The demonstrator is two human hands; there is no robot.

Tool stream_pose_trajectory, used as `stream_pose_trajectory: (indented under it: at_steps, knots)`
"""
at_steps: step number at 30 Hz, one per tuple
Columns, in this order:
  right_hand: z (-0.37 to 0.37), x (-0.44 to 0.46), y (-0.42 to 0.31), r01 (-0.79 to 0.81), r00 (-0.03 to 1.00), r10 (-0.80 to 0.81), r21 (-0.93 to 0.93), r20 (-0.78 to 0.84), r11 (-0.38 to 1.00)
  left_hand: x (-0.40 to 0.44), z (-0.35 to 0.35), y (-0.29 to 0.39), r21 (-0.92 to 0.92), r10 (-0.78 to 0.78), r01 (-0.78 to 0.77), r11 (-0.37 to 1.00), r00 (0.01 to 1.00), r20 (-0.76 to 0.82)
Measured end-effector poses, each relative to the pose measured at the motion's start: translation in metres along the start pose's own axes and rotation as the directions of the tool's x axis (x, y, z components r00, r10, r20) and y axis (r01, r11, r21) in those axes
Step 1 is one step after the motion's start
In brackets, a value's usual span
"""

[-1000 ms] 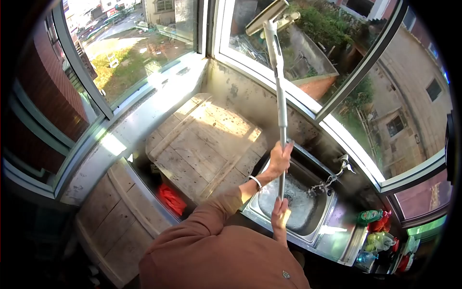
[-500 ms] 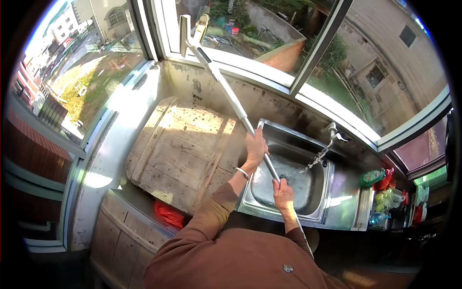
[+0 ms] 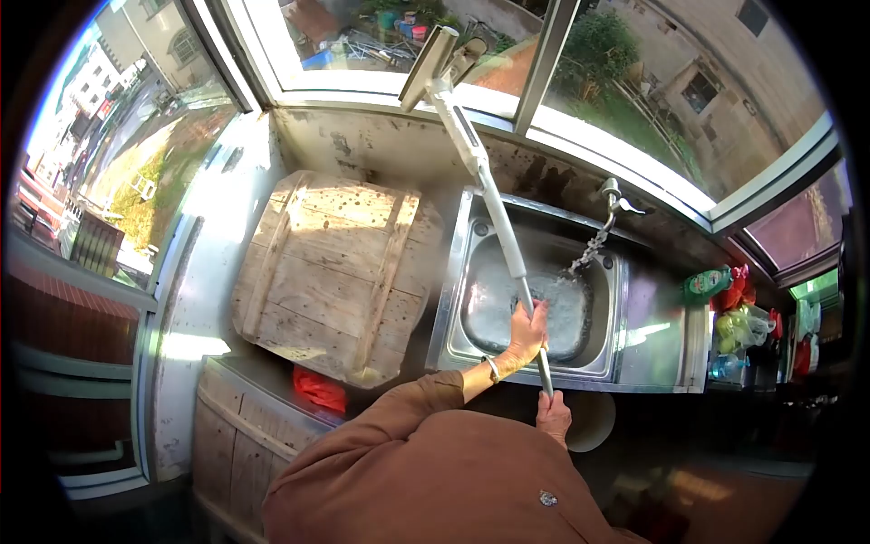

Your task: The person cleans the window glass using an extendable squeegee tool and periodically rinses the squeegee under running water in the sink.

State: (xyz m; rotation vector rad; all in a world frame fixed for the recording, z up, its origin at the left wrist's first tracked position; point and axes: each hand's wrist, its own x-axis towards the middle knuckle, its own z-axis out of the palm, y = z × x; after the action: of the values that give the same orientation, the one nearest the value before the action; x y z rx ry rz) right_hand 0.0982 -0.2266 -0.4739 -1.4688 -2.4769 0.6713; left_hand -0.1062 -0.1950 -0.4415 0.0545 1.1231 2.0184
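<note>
A long white and grey pole (image 3: 500, 222) slants over the metal sink (image 3: 620, 313), its flat wide head (image 3: 444, 71) raised in front of the window frame. My left hand (image 3: 527, 332), with a light band at the wrist, is closed round the pole's grey lower part, above the sink's front edge. Lower down, my right hand (image 3: 554, 417) grips the pole near its bottom end, just in front of the sink. Water (image 3: 587, 254) runs from the tap (image 3: 613, 195) into the sink, where the surface is foamy or rippled.
Left of the sink lies a large wooden lid (image 3: 335, 272), with a red bag (image 3: 319, 390) below it. A green bottle (image 3: 707, 286) and plastic bags (image 3: 743, 326) are at the right. Windows rise behind, above a stained wall. A round pale shape (image 3: 594, 422) is beside my right hand.
The pole's head has swung left, then back right, and is now lower. Both hands have moved down towards my body with the pole still held. The view has shifted too.
</note>
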Motion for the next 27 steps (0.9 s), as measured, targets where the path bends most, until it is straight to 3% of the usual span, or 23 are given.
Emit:
stream_pose_trajectory:
  at_steps: [4, 8, 11, 13, 15, 16, 17, 18, 19, 20, 24, 26, 27]
  knots:
    - [-0.004, -0.041, 0.039, -0.057, 0.996, 0.060, 0.039, -0.065, 0.998, -0.030, 0.016, -0.036, 0.036, -0.077, 0.073, 0.997, 0.990, 0.114]
    - [-0.031, -0.049, 0.014, -0.076, 0.992, 0.083, 0.069, -0.096, 0.995, -0.042, 0.022, -0.025, 0.089, -0.118, 0.105, 0.990, 0.981, 0.153]
    - [-0.038, -0.075, 0.014, -0.065, 0.986, 0.091, 0.180, -0.141, 0.982, -0.064, 0.007, -0.011, 0.154, -0.114, 0.064, 0.986, 0.930, 0.348]
    - [-0.038, -0.109, 0.028, -0.155, 0.981, 0.180, 0.261, -0.072, 0.953, -0.088, -0.008, -0.005, 0.417, -0.278, 0.059, 0.907, 0.827, 0.489]
    - [-0.031, -0.155, 0.064, -0.126, 0.991, 0.131, 0.220, -0.006, 0.967, -0.113, -0.010, 0.008, 0.404, -0.544, 0.375, 0.834, 0.677, 0.495]
    - [-0.026, -0.180, 0.087, -0.109, 0.994, 0.106, 0.201, 0.027, 0.974, -0.117, -0.011, 0.017, 0.392, -0.586, 0.436, 0.810, 0.634, 0.505]
    - [-0.019, -0.211, 0.112, -0.089, 0.996, 0.094, 0.271, -0.003, 0.958, -0.117, -0.009, 0.019, 0.460, -0.533, 0.311, 0.832, 0.678, 0.506]
    - [-0.015, -0.237, 0.129, -0.063, 0.996, 0.080, 0.338, -0.038, 0.939, -0.120, -0.011, 0.016, 0.543, -0.595, 0.305, 0.783, 0.624, 0.507]
    - [-0.032, -0.255, 0.124, -0.215, 0.976, 0.209, 0.363, 0.057, 0.907, -0.125, -0.015, 0.009, 0.618, -0.651, 0.291, 0.731, 0.570, 0.501]
    - [-0.050, -0.272, 0.115, -0.364, 0.931, 0.328, 0.373, 0.157, 0.853, -0.134, -0.017, -0.004, 0.622, -0.716, 0.383, 0.683, 0.520, 0.465]
    - [-0.062, -0.356, 0.127, -0.467, 0.882, 0.429, 0.247, 0.194, 0.849, -0.166, -0.024, -0.045, 0.712, -0.906, 0.561, 0.423, 0.277, 0.321]
    - [-0.043, -0.404, 0.148, -0.419, 0.905, 0.393, 0.191, 0.162, 0.888, -0.173, -0.035, -0.068, 0.724, -0.965, 0.639, 0.262, 0.156, 0.212]
    - [-0.045, -0.407, 0.150, -0.415, 0.908, 0.395, 0.172, 0.137, 0.893, -0.175, -0.037, -0.074, 0.786, -0.969, 0.567, 0.246, 0.157, 0.190]
